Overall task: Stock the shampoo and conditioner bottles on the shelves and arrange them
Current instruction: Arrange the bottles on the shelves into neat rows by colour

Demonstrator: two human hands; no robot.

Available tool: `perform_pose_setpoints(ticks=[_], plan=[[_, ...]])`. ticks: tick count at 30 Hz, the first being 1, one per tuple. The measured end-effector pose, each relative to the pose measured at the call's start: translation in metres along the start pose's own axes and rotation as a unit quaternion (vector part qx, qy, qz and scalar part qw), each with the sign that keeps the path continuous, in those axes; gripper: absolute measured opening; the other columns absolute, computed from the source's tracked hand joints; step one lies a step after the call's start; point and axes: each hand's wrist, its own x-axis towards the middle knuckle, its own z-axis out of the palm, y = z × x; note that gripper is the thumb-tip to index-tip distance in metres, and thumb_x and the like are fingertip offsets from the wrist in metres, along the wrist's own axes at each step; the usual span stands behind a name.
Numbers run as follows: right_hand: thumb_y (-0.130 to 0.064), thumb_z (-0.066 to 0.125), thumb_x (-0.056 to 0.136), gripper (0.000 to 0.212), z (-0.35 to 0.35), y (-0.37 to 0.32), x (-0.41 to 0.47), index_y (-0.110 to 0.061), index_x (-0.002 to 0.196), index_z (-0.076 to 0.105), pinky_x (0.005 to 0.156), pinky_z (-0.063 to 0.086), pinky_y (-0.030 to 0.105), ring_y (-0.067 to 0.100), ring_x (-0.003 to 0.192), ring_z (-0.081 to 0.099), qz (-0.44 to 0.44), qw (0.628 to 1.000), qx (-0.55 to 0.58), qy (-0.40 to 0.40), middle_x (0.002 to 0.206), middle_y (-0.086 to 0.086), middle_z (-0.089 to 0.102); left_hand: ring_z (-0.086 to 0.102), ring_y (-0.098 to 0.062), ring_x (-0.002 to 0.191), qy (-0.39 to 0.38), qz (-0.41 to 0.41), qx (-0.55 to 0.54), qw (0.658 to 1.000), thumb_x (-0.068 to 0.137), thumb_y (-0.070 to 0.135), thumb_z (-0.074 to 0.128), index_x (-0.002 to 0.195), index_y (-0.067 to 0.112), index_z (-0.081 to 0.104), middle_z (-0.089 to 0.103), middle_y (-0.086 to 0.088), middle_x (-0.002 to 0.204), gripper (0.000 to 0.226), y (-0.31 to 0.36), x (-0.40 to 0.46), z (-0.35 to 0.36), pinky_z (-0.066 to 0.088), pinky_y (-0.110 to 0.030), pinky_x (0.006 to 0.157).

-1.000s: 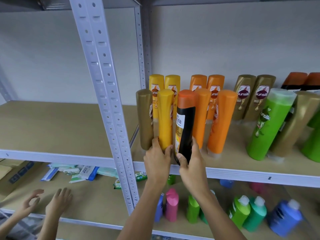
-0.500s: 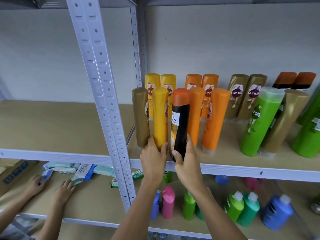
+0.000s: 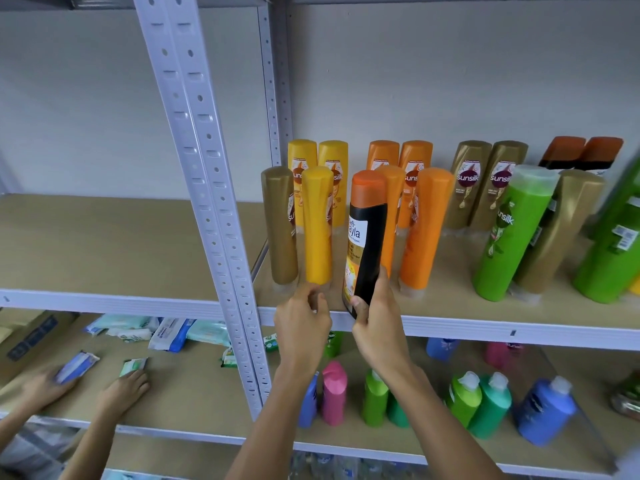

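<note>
My right hand (image 3: 375,323) grips the lower end of a black bottle with an orange cap (image 3: 369,237), held upright and slightly tilted at the front edge of the middle shelf (image 3: 485,329). My left hand (image 3: 301,318) is just left of it, fingertips pinched at the base of a yellow bottle (image 3: 317,226) standing in the front row. A gold bottle (image 3: 280,223) stands left of the yellow one, and orange bottles (image 3: 427,230) stand behind and right of the black one. Yellow, orange, gold and dark-capped bottles line the back row.
A perforated grey upright post (image 3: 211,216) rises left of my hands. Green bottles (image 3: 512,233) lean at the right. The lower shelf holds pink, blue and green bottles (image 3: 334,393). Another person's hands (image 3: 124,386) rest on packets at the lower left.
My left hand has slid down from around the yellow bottle's lower body to its base. The black bottle stays in my right hand, tilted a little more. The other person's hands moved onto packets.
</note>
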Motion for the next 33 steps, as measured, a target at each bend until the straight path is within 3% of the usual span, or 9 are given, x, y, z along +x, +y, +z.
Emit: perform_pose_setpoints(ticks=[2, 4, 7, 13, 17, 20, 22, 29, 33], plan=[[-0.006, 0.051, 0.094, 0.064, -0.004, 0.003, -0.003, -0.015, 0.150, 0.020, 0.089, 0.044, 0.023, 0.014, 0.114, 0.054, 0.001, 1.000, -0.007, 0.004, 0.138, 0.004, 0.049, 0.064, -0.017, 0.072, -0.010, 0.018, -0.003, 1.000, 0.087, 0.012, 0.058, 0.094, 0.017, 0.071, 0.070, 0.003, 0.078, 0.016, 0.002, -0.005, 0.002, 0.049, -0.029, 0.066], [-0.005, 0.051, 0.094, 0.064, -0.009, 0.005, -0.006, -0.015, 0.150, 0.021, 0.086, 0.042, 0.023, 0.019, 0.113, 0.054, 0.006, 1.000, -0.009, 0.007, 0.135, 0.003, 0.051, 0.065, -0.013, 0.076, -0.021, 0.029, -0.010, 0.999, 0.086, 0.011, 0.059, 0.094, 0.017, 0.072, 0.072, 0.005, 0.082, 0.016, 0.004, -0.009, 0.007, 0.046, -0.023, 0.068], [-0.002, 0.051, 0.092, 0.063, -0.022, 0.011, -0.011, -0.015, 0.148, 0.025, 0.076, 0.035, 0.017, 0.016, 0.102, 0.052, 0.008, 1.000, -0.011, 0.019, 0.122, 0.002, 0.054, 0.066, -0.010, 0.079, -0.040, 0.041, -0.013, 0.998, 0.086, 0.012, 0.060, 0.093, 0.018, 0.072, 0.073, 0.008, 0.085, 0.015, 0.010, -0.015, 0.017, 0.040, -0.017, 0.068], [0.003, 0.049, 0.090, 0.058, -0.058, 0.029, -0.017, -0.016, 0.142, 0.033, 0.070, 0.035, 0.015, 0.015, 0.092, 0.054, 0.035, 0.998, -0.014, 0.046, 0.106, -0.003, 0.055, 0.063, -0.009, 0.075, -0.092, 0.100, -0.048, 0.990, 0.084, 0.010, 0.060, 0.087, 0.020, 0.070, 0.071, 0.011, 0.083, 0.015, 0.038, -0.028, 0.042, 0.040, -0.018, 0.065], [0.003, 0.049, 0.089, 0.057, -0.083, 0.040, -0.020, -0.013, 0.141, 0.034, 0.072, 0.038, 0.017, 0.016, 0.096, 0.055, 0.051, 0.996, -0.021, 0.067, 0.110, 0.004, 0.059, 0.061, -0.009, 0.069, -0.123, 0.151, -0.071, 0.978, 0.083, 0.009, 0.060, 0.081, 0.020, 0.069, 0.070, 0.010, 0.079, 0.014, 0.057, -0.038, 0.062, 0.038, -0.018, 0.062], [0.007, 0.048, 0.086, 0.066, -0.103, 0.049, -0.022, -0.019, 0.145, 0.030, 0.076, 0.040, 0.005, 0.004, 0.095, 0.052, 0.058, 0.995, -0.015, 0.083, 0.114, -0.001, 0.058, 0.062, -0.011, 0.071, -0.154, 0.169, -0.091, 0.969, 0.083, 0.008, 0.059, 0.082, 0.018, 0.069, 0.071, 0.008, 0.079, 0.015, 0.074, -0.046, 0.079, 0.044, -0.024, 0.066], [0.007, 0.047, 0.085, 0.068, -0.118, 0.056, -0.021, -0.023, 0.144, 0.030, 0.076, 0.038, 0.000, 0.007, 0.099, 0.055, 0.066, 0.993, -0.012, 0.094, 0.114, -0.004, 0.058, 0.062, -0.009, 0.074, -0.178, 0.177, -0.101, 0.963, 0.083, 0.008, 0.058, 0.086, 0.019, 0.071, 0.072, 0.008, 0.082, 0.017, 0.086, -0.051, 0.089, 0.044, -0.022, 0.069], [0.005, 0.047, 0.089, 0.064, -0.179, 0.091, -0.022, -0.021, 0.145, 0.031, 0.072, 0.036, 0.007, 0.006, 0.096, 0.049, 0.074, 0.988, -0.036, 0.128, 0.109, -0.010, 0.054, 0.065, -0.013, 0.085, -0.220, 0.201, -0.104, 0.949, 0.083, 0.008, 0.059, 0.094, 0.017, 0.072, 0.074, 0.006, 0.093, 0.019, 0.125, -0.070, 0.131, 0.041, -0.017, 0.075], [0.004, 0.048, 0.088, 0.063, -0.217, 0.120, -0.017, -0.024, 0.143, 0.034, 0.070, 0.037, 0.004, 0.009, 0.095, 0.052, 0.080, 0.986, -0.039, 0.142, 0.107, -0.008, 0.056, 0.065, -0.015, 0.090, -0.247, 0.211, -0.093, 0.941, 0.084, 0.013, 0.057, 0.097, 0.019, 0.072, 0.073, 0.006, 0.097, 0.020, 0.153, -0.086, 0.158, 0.044, -0.023, 0.080]])
